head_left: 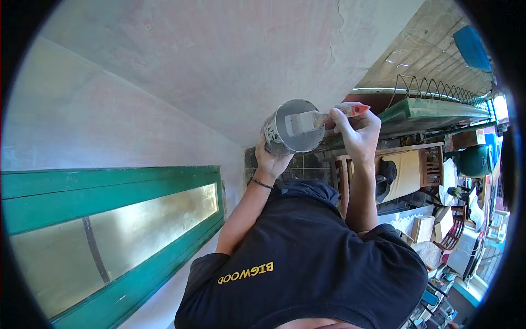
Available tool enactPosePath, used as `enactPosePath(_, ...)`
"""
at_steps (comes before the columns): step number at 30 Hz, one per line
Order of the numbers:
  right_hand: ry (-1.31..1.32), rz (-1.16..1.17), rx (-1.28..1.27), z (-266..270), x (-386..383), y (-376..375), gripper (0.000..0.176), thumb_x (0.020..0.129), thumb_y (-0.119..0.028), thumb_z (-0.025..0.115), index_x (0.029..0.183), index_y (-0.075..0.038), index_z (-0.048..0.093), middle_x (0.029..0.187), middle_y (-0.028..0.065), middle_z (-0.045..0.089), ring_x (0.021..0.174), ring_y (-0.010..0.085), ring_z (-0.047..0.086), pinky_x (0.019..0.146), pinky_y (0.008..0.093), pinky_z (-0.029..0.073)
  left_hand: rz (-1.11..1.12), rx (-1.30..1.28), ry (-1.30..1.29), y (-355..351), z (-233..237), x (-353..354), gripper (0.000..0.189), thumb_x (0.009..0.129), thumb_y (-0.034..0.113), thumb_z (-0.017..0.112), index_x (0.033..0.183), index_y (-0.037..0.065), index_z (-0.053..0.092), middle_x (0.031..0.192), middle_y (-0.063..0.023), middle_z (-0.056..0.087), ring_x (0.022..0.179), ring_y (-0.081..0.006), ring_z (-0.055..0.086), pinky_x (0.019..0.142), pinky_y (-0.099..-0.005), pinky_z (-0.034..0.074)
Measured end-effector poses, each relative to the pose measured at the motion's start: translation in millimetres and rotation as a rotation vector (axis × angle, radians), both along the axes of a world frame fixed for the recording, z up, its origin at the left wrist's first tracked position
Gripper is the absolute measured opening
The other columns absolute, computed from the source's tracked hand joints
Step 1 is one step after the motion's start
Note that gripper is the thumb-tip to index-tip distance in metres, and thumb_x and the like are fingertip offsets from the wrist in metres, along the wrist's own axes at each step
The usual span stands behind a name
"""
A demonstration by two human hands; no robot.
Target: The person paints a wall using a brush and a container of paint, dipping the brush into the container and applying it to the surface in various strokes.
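Note:
My left hand is closed round the side and underside of a round bucket, which is tilted so that its mouth shows. Grey paint or paste lies inside it. In my right hand is the handle of a wide paintbrush, gripped between thumb and fingers near its red end. The brush's bristles, coated in whitish-grey material, are over the bucket's mouth; whether they touch the contents I cannot tell. Pale residue covers the fingers of my right hand.
A pale wall with cracks rises close in front. To the left is a green-framed window. On the right stand a green ledge with wire coils, a wooden bench with a dark item on it, chairs and boxes.

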State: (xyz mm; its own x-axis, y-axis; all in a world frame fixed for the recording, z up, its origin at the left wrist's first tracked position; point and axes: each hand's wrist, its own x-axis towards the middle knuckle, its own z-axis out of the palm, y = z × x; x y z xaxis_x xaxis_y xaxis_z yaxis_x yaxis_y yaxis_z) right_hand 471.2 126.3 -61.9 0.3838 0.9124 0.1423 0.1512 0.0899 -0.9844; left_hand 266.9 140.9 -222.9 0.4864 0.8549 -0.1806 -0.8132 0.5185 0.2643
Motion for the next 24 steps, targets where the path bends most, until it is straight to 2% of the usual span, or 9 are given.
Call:
enactPosePath(5, 0.128, -0.043, -0.024, -15.8, 20.4, -4.4, 0.023, 0.096, -0.022, 0.077, 0.097, 0.001, 0.074, 0.084, 0.0078, 0.075, 0.076, 0.0123, 0.069, 0.067, 0.0262, 0.053, -0.016, -0.078, -0.043, -4.2, 4.6, 5.1, 0.077, 0.1, 0.064, 0.042, 0.16, 0.015, 0.036, 0.163, -0.0162, 0.038, 0.151, -0.0393, 0.035, 0.123, -0.0629, 0.029)
enactPosePath(6, 0.167, -0.036, -0.054, -25.7, 24.2, -3.4, 0.027, 0.099, -0.027, 0.073, 0.101, 0.0, 0.073, 0.088, 0.0089, 0.075, 0.077, 0.0133, 0.07, 0.067, 0.0261, 0.052, -0.012, -0.096, -0.036, -3.6, 5.5, 6.4, 0.077, 0.101, 0.064, 0.042, 0.16, 0.015, 0.036, 0.163, -0.0174, 0.037, 0.151, -0.0401, 0.035, 0.122, -0.0638, 0.03)
enactPosePath(10, 0.549, -0.033, -0.106, -38.6, 23.5, -1.6, 0.03, 0.103, -0.025, 0.068, 0.113, 0.003, 0.065, 0.1, 0.0131, 0.073, 0.077, 0.0165, 0.071, 0.07, 0.0277, 0.058, -0.001, -0.103, -0.02, -3.1, 4.8, 8.8, 0.076, 0.102, 0.063, 0.04, 0.159, 0.013, 0.036, 0.163, -0.02, 0.036, 0.149, -0.0421, 0.037, 0.12, -0.0662, 0.032)
enactPosePath(17, 1.143, 0.075, -0.1, -65.6, 34.0, 11.2, 0.019, 0.105, -0.022, 0.065, 0.108, -0.003, 0.063, 0.101, 0.0118, 0.07, 0.086, 0.019, 0.072, 0.074, 0.0251, 0.062, 0.0, -0.148, -0.182, 7.7, 37.3, 20.2, 0.078, 0.102, 0.066, 0.038, 0.16, 0.014, 0.033, 0.161, -0.0222, 0.038, 0.147, -0.0489, 0.037, 0.12, -0.069, 0.032)
enactPosePath(22, 1.43, 0.236, 0.003, -9.1, 34.8, 56.8, 0.019, 0.106, -0.018, 0.062, 0.106, 0.001, 0.063, 0.103, 0.0138, 0.071, 0.091, 0.0209, 0.072, 0.074, 0.0227, 0.064, 0.015, 0.021, -0.122, 36.9, 111.6, 36.5, 0.08, 0.101, 0.067, 0.038, 0.161, 0.013, 0.031, 0.159, -0.0231, 0.041, 0.144, -0.0497, 0.041, 0.12, -0.0694, 0.032)
enactPosePath(24, 1.453, 0.287, 0.078, 26.7, 36.3, 79.4, 0.018, 0.105, -0.016, 0.063, 0.105, 0.002, 0.063, 0.103, 0.0141, 0.07, 0.091, 0.0217, 0.072, 0.075, 0.0226, 0.065, 0.026, 0.084, -0.116, 47.7, 141.9, 40.5, 0.08, 0.102, 0.067, 0.037, 0.16, 0.013, 0.032, 0.157, -0.0232, 0.044, 0.143, -0.0499, 0.043, 0.119, -0.0693, 0.034)
